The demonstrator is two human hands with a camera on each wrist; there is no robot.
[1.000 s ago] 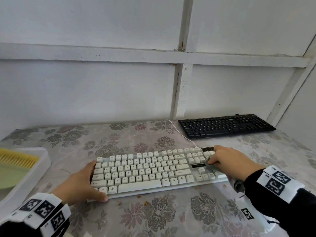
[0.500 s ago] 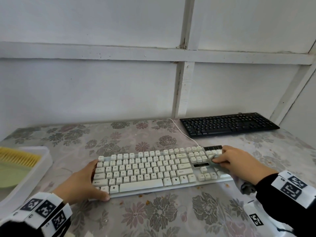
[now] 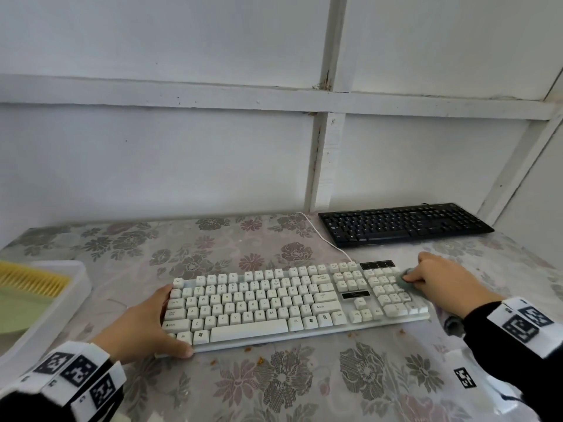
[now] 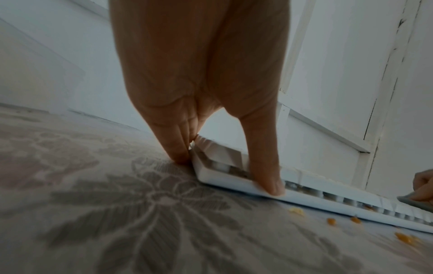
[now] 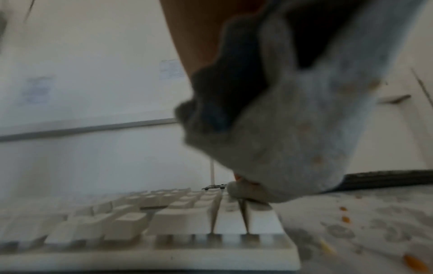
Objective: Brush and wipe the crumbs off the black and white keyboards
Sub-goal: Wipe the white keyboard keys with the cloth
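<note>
The white keyboard (image 3: 259, 303) lies in front of me on the flowered tablecloth (image 3: 274, 388). My left hand (image 3: 149, 325) clasps its near left corner, thumb on the front rim (image 4: 269, 183), fingers down its left end. My right hand (image 3: 438, 281) pinches a grey cloth (image 3: 403, 277) and presses it on the number pad's far right keys. In the right wrist view the cloth (image 5: 293, 139) hangs bunched over the keyboard (image 5: 140, 222). Orange crumbs (image 3: 260, 360) lie on the table along the front edge. The black keyboard (image 3: 402, 223) sits at the back right.
A white tray (image 3: 82, 284) at the left edge holds a yellow-bristled brush (image 3: 33, 281) and a green dustpan. The white cable (image 3: 323, 236) runs from the white keyboard back toward the wall. More crumbs (image 5: 345, 219) lie right of the keyboard.
My right hand has slid the cloth to the right, from the keys left of the number pad to its far right edge. The left hand has kept its hold.
</note>
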